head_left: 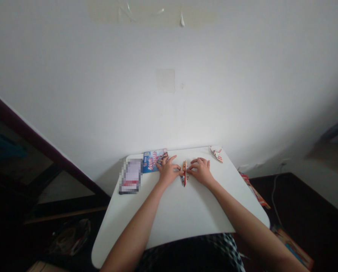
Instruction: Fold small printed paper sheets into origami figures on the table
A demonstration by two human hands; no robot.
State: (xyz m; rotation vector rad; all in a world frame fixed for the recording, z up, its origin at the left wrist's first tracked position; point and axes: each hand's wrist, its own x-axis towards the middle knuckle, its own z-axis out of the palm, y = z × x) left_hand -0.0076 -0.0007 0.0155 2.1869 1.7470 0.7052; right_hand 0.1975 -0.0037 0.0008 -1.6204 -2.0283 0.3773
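Note:
A small piece of folded paper [184, 174], printed in red, yellow and blue and pointed at both ends, stands on the white table [180, 215] between my hands. My left hand [168, 173] grips its left side with the thumb and a finger, while the other fingers fan out over the edge of a blue printed booklet [151, 161]. From the right, the bunched fingertips of my right hand [200, 170] hold the opposite side of the paper. Its underside and the exact fingertip contact are too small to make out.
A phone [131, 176] with a blurred screen lies at the table's left. Another folded paper piece [216, 154] rests at the far right corner. The wall [169, 121] meets the table's back edge. A cable [274, 196] runs down on the right.

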